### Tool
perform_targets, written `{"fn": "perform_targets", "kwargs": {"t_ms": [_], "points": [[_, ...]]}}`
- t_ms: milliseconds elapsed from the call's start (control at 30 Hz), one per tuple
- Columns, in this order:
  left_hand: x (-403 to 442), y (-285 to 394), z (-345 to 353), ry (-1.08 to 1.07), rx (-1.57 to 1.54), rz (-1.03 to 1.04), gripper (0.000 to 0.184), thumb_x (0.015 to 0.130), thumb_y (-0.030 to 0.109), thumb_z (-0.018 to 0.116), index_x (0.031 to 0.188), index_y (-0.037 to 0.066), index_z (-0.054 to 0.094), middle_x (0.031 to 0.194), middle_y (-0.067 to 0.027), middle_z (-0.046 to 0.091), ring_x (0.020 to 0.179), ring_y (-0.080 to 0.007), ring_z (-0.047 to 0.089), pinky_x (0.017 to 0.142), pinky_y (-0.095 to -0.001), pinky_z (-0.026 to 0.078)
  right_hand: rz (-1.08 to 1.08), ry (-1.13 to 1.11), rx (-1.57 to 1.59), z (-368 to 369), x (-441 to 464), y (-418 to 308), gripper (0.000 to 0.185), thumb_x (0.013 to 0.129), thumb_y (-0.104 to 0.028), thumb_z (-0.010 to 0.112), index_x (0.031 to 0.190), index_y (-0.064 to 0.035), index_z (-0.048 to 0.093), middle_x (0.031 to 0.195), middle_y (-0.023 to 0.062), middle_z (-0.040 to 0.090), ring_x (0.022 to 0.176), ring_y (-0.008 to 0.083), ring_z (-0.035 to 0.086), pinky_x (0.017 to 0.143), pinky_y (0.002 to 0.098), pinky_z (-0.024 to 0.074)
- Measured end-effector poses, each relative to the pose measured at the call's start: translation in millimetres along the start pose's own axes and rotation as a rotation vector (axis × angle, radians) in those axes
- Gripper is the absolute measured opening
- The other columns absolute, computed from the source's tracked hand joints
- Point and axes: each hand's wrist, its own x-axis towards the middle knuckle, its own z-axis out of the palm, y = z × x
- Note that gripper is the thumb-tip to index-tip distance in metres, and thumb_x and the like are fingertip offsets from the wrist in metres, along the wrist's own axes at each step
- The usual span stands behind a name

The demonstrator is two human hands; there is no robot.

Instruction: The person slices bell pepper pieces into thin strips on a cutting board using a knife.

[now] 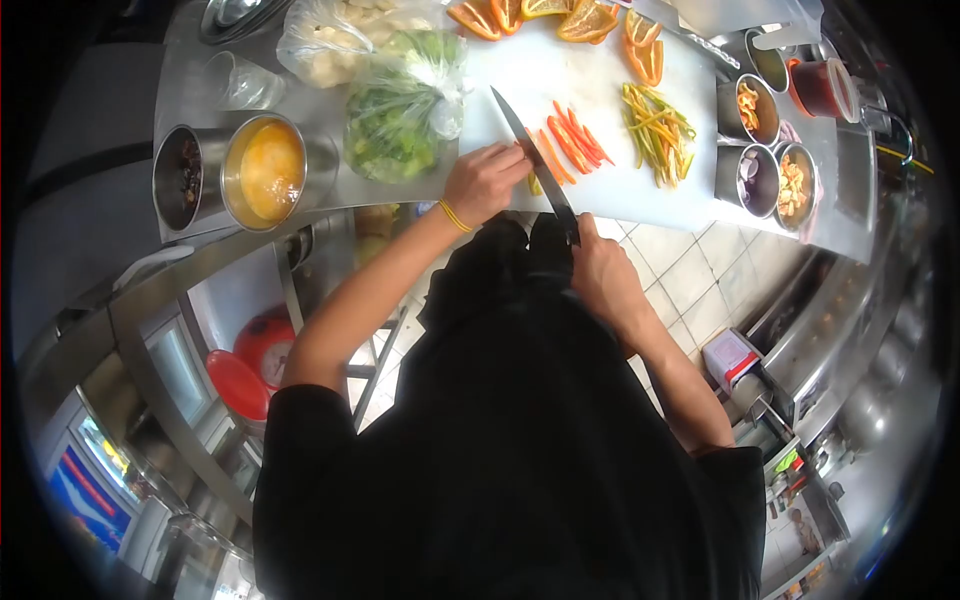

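White cutting board (600, 70), bag of greens (395, 135) at ten o'clock from the knife (553, 188), right hand (610, 275) gripping the knife handle at five, left hand (490, 180) at nine, fingers curled beside the blade, hold unclear, red-orange strips (572, 148) at two.

Arms (362, 292) forward, left hand (488, 182) with bunched fingers (514, 157), right hand (606, 270) fisted.

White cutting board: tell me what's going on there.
A person's right hand grips a long metal knife over the white cutting board. The left hand is curled beside the knife; what lies under it is mostly hidden. Thin red-orange strips lie right of the knife, with a pile of yellow-green strips farther right.
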Motion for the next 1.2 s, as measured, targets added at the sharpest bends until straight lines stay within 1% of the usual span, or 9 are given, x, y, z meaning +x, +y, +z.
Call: {"fn": "perform_targets", "kwargs": {"t_ms": [367,500,533,667,867,933,1067,1167,1200], "points": [[0,-1,-2,-0.045,-0.005,-0.010,0.025,0.067,-0.005,0.056,0.089,0.001,0.068,0.087,-0.0081,0.064,0.073,-0.0275,0.061,0.062,-0.0364,0.052,-0.089,0.155,0.110,32,54,-5,0.026,0.083,0.000,0.052,0.104,0.0055,0.039,0.070,0.0317,0.062,0.069,0.0507,0.062,0.066,0.0578,0.0498],[2,4,-3,-0.029,-0.009,0.002,0.024,0.068,-0.005,0.056,0.088,0.002,0.067,0.088,-0.0084,0.063,0.077,-0.0280,0.061,0.065,-0.0366,0.052,-0.062,0.130,0.060,8,58,16,0.027,0.084,-0.004,0.054,0.107,0.0008,0.041,0.073,0.0310,0.063,0.073,0.0505,0.062,0.068,0.0585,0.0493],[1,6,-5,-0.072,-0.021,-0.014,0.021,0.069,-0.004,0.056,0.087,0.003,0.065,0.087,-0.0073,0.062,0.080,-0.0258,0.061,0.067,-0.0360,0.052,-0.016,0.167,0.119,6,58,29,0.035,0.087,-0.007,0.058,0.118,0.0003,0.043,0.075,0.0333,0.061,0.077,0.0525,0.060,0.070,0.0586,0.0467],[11,5,4,-0.094,-0.084,-0.001,0.016,0.072,-0.004,0.055,0.085,0.004,0.061,0.087,-0.0077,0.058,0.083,-0.0240,0.060,0.069,-0.0362,0.051,0.054,0.259,0.049,-26,45,72,0.032,0.087,-0.007,0.057,0.115,0.0004,0.044,0.076,0.0333,0.061,0.077,0.0518,0.060,0.070,0.0580,0.0462],[74,33,74,-0.062,-0.230,-0.041,0.013,0.073,-0.008,0.058,0.084,0.000,0.061,0.089,-0.0106,0.059,0.086,-0.0293,0.061,0.073,-0.0386,0.051,0.083,0.381,0.058,-60,26,99,0.026,0.085,-0.005,0.059,0.109,-0.0020,0.049,0.077,0.0275,0.062,0.076,0.0457,0.063,0.069,0.0531,0.0473],[94,42,92,-0.115,-0.156,-0.053,0.012,0.074,-0.008,0.060,0.084,-0.001,0.061,0.091,-0.0106,0.060,0.088,-0.0290,0.061,0.075,-0.0393,0.051,0.033,0.464,0.118,-70,15,94,0.032,0.080,-0.008,0.066,0.108,-0.0046,0.051,0.085,0.0226,0.065,0.072,0.0447,0.063,0.067,0.0525,0.0498],[93,66,87,0.088,-0.297,-0.035,0.017,0.072,-0.007,0.065,0.089,-0.001,0.062,0.096,-0.0124,0.063,0.091,-0.0307,0.062,0.079,-0.0390,0.052,0.005,0.577,0.108,-66,15,114,0.044,0.073,-0.007,0.071,0.112,-0.0070,0.051,0.092,0.0188,0.060,0.078,0.0415,0.063,0.068,0.0489,0.0515],[129,97,48,0.009,-0.316,0.052,0.017,0.073,-0.005,0.065,0.090,-0.002,0.062,0.097,-0.0141,0.063,0.094,-0.0321,0.062,0.082,-0.0397,0.052,-0.013,0.582,0.134,-66,13,120,0.041,0.073,-0.004,0.070,0.108,-0.0062,0.051,0.093,0.0180,0.060,0.078,0.0409,0.063,0.067,0.0479,0.0520],[139,96,43,-0.104,-0.290,0.088,0.019,0.075,0.000,0.066,0.094,-0.002,0.062,0.101,-0.0143,0.062,0.099,-0.0326,0.060,0.086,-0.0404,0.050,-0.042,0.574,0.153,-66,13,122,0.041,0.073,-0.004,0.070,0.108,-0.0062,0.051,0.093,0.0180,0.060,0.078,0.0409,0.063,0.067,0.0479,0.0520]]}}
